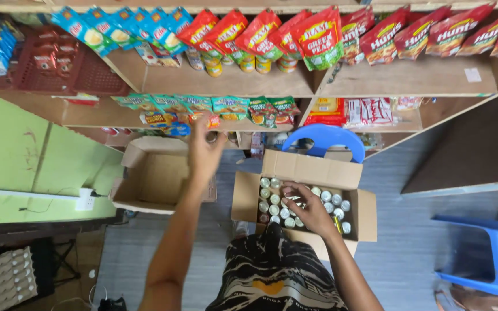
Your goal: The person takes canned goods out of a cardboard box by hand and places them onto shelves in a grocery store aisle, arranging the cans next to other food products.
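From the head camera I see my left hand [206,151] raised toward the lower shelf [203,124], fingers closed around a small can [211,137], seemingly to stock it. My right hand [309,208] reaches into the open cardboard box [304,168], fingers curled over the packed cans [275,198]; the other box [159,178] looks empty.

Open floor [433,190] lies right of the can-filled box [364,216]; an empty box [145,201] blocks the left.
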